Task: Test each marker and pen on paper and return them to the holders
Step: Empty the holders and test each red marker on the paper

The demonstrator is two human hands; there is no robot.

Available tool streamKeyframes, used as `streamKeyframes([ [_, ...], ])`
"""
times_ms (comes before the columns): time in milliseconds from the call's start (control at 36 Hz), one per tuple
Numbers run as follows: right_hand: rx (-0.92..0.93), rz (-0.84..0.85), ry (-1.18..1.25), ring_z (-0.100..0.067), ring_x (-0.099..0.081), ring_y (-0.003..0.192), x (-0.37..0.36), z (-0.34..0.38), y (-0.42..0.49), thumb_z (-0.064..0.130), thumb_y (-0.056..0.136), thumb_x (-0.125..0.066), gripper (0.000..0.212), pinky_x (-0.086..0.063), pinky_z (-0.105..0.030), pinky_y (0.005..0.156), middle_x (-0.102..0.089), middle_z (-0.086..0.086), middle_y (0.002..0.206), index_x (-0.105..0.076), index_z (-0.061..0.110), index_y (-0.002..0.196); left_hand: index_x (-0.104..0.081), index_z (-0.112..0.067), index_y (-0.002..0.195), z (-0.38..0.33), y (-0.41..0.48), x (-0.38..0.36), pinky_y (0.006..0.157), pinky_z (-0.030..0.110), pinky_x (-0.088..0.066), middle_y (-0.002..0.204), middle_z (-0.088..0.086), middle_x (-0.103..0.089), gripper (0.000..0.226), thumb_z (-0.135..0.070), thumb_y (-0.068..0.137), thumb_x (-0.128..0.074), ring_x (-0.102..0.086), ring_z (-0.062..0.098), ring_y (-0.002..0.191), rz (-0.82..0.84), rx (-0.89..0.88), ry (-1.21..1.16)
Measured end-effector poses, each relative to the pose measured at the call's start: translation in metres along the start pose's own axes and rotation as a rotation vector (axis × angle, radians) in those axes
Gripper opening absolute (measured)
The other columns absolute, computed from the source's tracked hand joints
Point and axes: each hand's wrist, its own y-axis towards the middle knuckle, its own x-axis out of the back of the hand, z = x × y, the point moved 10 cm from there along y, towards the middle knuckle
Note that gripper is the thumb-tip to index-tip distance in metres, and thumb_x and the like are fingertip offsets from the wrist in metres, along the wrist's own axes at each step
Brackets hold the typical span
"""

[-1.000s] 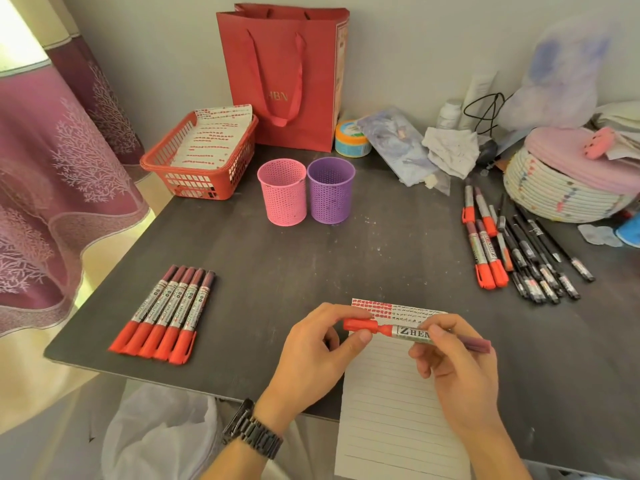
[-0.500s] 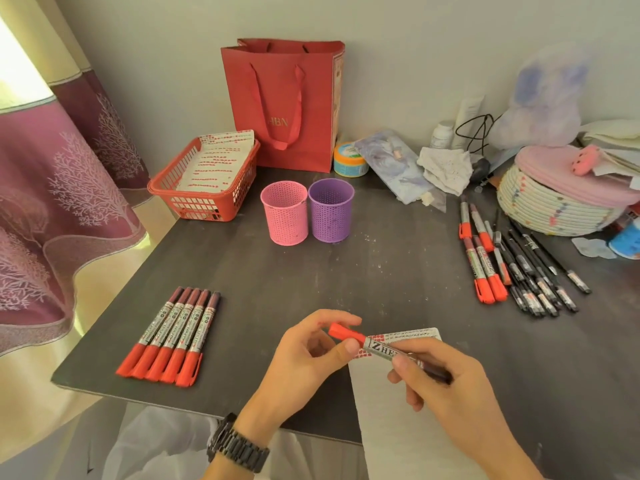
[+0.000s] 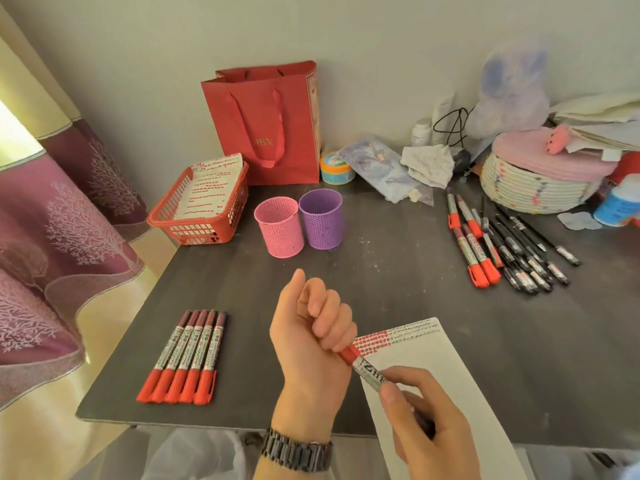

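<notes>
My left hand grips the cap end, and my right hand the barrel, of a red-capped grey marker above the red-marked white paper sheet, and I judge us partway, since nothing shows yet in the pink mesh holder or the purple mesh holder.

table: matt dark | holders: perforated plastic | bag: paper

We record a plain pale wall behind a dark grey table set against it, and at the left a cream and purple curtain with a white tree pattern, daylight glowing through its upper part.
</notes>
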Motion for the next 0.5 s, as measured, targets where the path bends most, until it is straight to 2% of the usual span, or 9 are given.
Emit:
streamKeyframes([
  [56, 0.010, -0.080, 0.039, -0.006, -0.039, 0.040, 0.007, 0.002, -0.010, 0.056, 0.061, -0.064, 0.026, -0.033, -0.015, 0.044, -0.057, -0.011, 0.052, -0.071, 0.040, 0.080, -0.036, -0.021, 0.054, 0.010, -0.005, -0.001, 0.033, 0.021, -0.016, 0.043, -0.009, -0.022, 0.045, -0.036, 0.091, -0.055, -0.015, 0.006, 0.035, -0.022, 0.017, 0.013],
  [111, 0.030, -0.162, 0.092, -0.006, -0.042, 0.038, 0.017, 0.004, -0.020, 0.054, 0.057, -0.067, 0.029, -0.033, -0.012, 0.042, -0.057, -0.004, 0.047, -0.073, 0.033, 0.076, -0.034, -0.021, 0.052, 0.019, -0.010, -0.004, 0.033, 0.022, -0.013, 0.042, -0.009, -0.020, 0.046, -0.037, 0.090, -0.056, -0.013, 0.006, 0.035, -0.026, 0.042, 0.035],
  [222, 0.049, -0.210, 0.108, -0.005, -0.040, 0.037, 0.028, 0.008, -0.032, 0.049, 0.069, -0.083, 0.023, -0.033, -0.012, 0.041, -0.053, 0.000, 0.044, -0.073, 0.029, 0.072, -0.033, -0.022, 0.051, 0.029, -0.019, -0.007, 0.033, 0.021, -0.012, 0.041, -0.010, -0.019, 0.047, -0.036, 0.089, -0.057, -0.012, 0.006, 0.035, -0.029, 0.075, 0.071],
  [333, 0.047, -0.222, 0.089, -0.006, -0.038, 0.039, 0.032, 0.011, -0.035, 0.052, 0.059, -0.071, 0.025, -0.033, -0.015, 0.042, -0.051, 0.000, 0.044, -0.074, 0.030, 0.072, -0.032, -0.023, 0.051, 0.032, -0.024, -0.012, 0.031, 0.020, -0.013, 0.040, -0.010, -0.019, 0.047, -0.036, 0.089, -0.056, -0.012, 0.005, 0.033, -0.032, 0.091, 0.054],
  [500, 0.045, -0.213, 0.112, -0.007, -0.039, 0.036, 0.021, 0.018, -0.028, 0.057, 0.054, -0.070, 0.032, -0.033, -0.014, 0.040, -0.053, -0.001, 0.044, -0.073, 0.030, 0.072, -0.032, -0.023, 0.049, 0.016, -0.019, -0.019, 0.031, 0.020, -0.012, 0.039, -0.010, -0.020, 0.047, -0.036, 0.088, -0.055, -0.013, 0.005, 0.032, -0.013, 0.050, 0.060],
])
